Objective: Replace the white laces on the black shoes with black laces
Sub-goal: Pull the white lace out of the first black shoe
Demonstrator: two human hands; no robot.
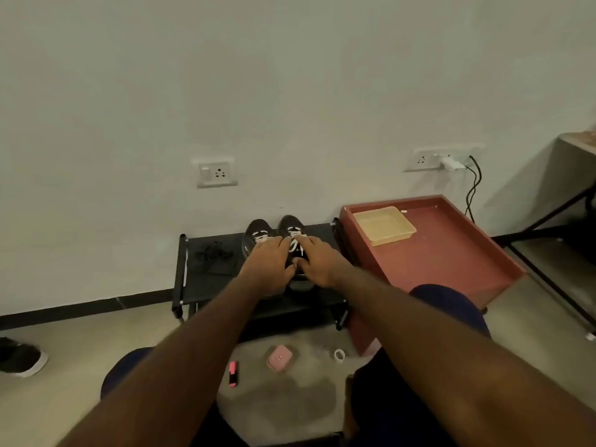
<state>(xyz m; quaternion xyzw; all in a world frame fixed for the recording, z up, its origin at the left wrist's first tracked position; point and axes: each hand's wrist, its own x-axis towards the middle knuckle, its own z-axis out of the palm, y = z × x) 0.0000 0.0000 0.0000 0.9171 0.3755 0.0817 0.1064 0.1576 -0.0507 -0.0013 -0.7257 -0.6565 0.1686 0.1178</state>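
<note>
Two black shoes with white laces stand side by side on a low black rack [206, 285], toes toward the wall: the left shoe [256, 230] and the right shoe [290, 225]. My left hand [269, 266] lies over the left shoe with its fingers reaching onto the laces. My right hand [317, 262] lies on the right shoe, fingers at its white laces [295, 245]. Whether either hand pinches a lace is hidden. A heap of black laces [214, 251] lies on the rack to the left of the shoes.
A red tray-like box [451, 253] with a shallow beige tray [383, 229] stands right of the rack. On the floor lie a pink case [280, 358], a pink-and-black marker [233, 373], a white ring [339, 354] and another shoe [19, 358] at far left.
</note>
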